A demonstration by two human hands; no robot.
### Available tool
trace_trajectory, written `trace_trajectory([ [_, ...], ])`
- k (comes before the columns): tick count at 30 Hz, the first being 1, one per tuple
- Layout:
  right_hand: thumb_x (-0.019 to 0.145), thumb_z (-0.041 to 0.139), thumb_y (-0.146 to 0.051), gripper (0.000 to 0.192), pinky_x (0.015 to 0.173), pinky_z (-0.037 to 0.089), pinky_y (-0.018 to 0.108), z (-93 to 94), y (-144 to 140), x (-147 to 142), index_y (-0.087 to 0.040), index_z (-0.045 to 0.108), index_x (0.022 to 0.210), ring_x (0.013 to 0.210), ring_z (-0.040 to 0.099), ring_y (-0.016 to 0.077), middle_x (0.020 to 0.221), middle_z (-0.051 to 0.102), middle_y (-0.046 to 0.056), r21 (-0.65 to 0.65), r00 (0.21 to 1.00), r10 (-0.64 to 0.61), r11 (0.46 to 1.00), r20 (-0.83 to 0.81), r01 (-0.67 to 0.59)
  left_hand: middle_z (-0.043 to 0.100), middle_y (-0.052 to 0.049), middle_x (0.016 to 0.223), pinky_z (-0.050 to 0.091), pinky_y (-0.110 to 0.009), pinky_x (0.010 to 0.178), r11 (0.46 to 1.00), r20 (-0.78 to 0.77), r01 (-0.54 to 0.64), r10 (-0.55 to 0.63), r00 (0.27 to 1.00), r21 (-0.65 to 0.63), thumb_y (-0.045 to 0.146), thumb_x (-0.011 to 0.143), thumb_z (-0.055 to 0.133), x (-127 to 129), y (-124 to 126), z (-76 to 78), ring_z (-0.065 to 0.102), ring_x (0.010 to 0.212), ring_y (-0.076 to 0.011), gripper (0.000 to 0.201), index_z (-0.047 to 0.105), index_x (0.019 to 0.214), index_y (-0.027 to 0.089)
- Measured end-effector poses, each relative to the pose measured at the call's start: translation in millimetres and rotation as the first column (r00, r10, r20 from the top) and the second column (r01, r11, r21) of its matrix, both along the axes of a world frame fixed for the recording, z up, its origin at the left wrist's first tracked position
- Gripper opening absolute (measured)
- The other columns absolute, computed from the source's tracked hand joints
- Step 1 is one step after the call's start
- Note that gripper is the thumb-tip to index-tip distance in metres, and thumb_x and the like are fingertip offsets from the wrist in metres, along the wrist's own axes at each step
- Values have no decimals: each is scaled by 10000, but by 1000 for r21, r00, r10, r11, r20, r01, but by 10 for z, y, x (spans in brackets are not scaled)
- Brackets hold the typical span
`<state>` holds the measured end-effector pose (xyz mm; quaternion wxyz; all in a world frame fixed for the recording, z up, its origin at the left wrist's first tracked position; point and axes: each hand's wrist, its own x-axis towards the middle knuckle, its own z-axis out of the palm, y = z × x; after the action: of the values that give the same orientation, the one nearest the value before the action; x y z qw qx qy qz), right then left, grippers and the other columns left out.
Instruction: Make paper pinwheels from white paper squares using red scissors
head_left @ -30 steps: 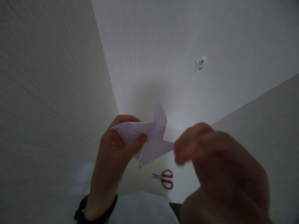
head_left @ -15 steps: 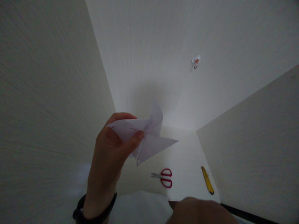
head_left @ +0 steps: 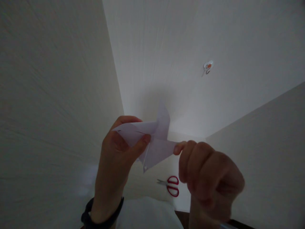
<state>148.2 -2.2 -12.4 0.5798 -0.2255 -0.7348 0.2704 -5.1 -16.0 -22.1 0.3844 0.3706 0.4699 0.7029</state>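
A white paper pinwheel [head_left: 159, 149] with curved and pointed blades is held up above the table. My left hand [head_left: 126, 146] pinches it near the centre, thumb in front and fingers behind. Small holes show near some of its tips. My right hand [head_left: 209, 175] is closed, with its fingertips on the pointed tip of the right blade. Whether anything else is inside that hand is hidden. Below the paper, scissors [head_left: 172, 186] with red handles lie on the table, blades pointing left.
A small hook [head_left: 208, 66] with an orange spot is fixed to the white wall ahead. Plain walls rise on the left and right. The white table [head_left: 140, 183] lies below, with its front edge close to my body. A dark band [head_left: 102, 219] circles my left wrist.
My right hand has risen from the bottom edge and taken hold of the right blade's tip. It now covers where a yellow cutter lay. The view has shifted slightly.
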Motion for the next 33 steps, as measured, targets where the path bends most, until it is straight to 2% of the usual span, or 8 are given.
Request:
trace_trajectory([
  [2, 925, 623, -382, 222, 720, 499, 375, -38, 34, -1, -268, 651, 737, 502, 528, 128, 563, 559, -56, 113, 1000, -17, 993, -15, 19, 621, 66, 727, 465, -139, 498, 1000, -21, -25, 25, 999, -4, 156, 717, 796, -1, -3, 2, 578, 610, -92, 258, 652, 906, 258],
  [6, 915, 657, -266, 117, 907, 423, 372, -81, -16, 27, -261, 692, 803, 690, 598, 140, 722, 624, -34, 311, 937, -193, 945, 292, 97, 617, 73, 714, 456, -128, 487, 1000, -24, -19, 18, 1000, -12, 154, 737, 786, 6, -6, 5, 567, 591, -83, 250, 647, 910, 268],
  [10, 886, 697, -321, 83, 982, 355, 361, -98, -67, -1, -256, 648, 894, 835, 567, 179, 842, 637, -9, 363, 846, -299, 922, 442, 137, 628, 71, 730, 472, -134, 502, 1000, -18, -22, 22, 1000, 0, 149, 737, 791, 21, -8, 6, 577, 592, -82, 254, 649, 910, 268],
  [12, 905, 667, -261, 39, 980, 333, 366, -101, -69, -16, -252, 633, 891, 869, 542, 186, 880, 620, 0, 369, 822, -330, 916, 463, 160, 639, 77, 736, 479, -129, 515, 1000, -13, -22, 22, 1000, 13, 144, 738, 789, 22, -10, 5, 585, 600, -80, 255, 653, 910, 274],
  [14, 926, 621, -188, 103, 963, 314, 367, -97, -60, -23, -251, 627, 845, 866, 525, 177, 884, 590, -3, 372, 827, -348, 910, 441, 184, 645, 85, 735, 476, -121, 521, 1000, -15, -10, 10, 1000, 12, 146, 745, 783, 16, -13, 7, 585, 604, -74, 254, 654, 914, 285],
  [21, 915, 614, -208, 95, 793, 369, 387, -51, -54, -40, -258, 648, 842, 807, 500, 179, 883, 506, 5, 251, 901, -296, 942, 315, 222, 640, 77, 758, 471, -133, 534, 1000, -55, 2, -2, 998, -11, 170, 747, 784, -11, -26, 25, 589, 621, -79, 247, 647, 917, 287],
  [25, 873, 654, -148, 121, 809, 402, 385, -32, -85, -70, -267, 662, 853, 846, 514, 176, 914, 502, -1, 105, 922, -294, 955, 251, 276, 655, 65, 752, 479, -168, 525, 1000, -91, 2, -4, 996, -19, 173, 750, 779, -3, -58, 49, 609, 613, -107, 252, 637, 927, 283],
  [33, 846, 694, -147, 132, 734, 413, 363, -21, -65, -102, -264, 667, 793, 861, 531, 181, 890, 533, -7, -107, 947, -259, 953, 187, 282, 651, 81, 817, 443, -130, 521, 1000, -117, 23, -22, 993, 10, 168, 748, 781, 74, -138, 103, 589, 632, -71, 249, 642, 908, 298],
])
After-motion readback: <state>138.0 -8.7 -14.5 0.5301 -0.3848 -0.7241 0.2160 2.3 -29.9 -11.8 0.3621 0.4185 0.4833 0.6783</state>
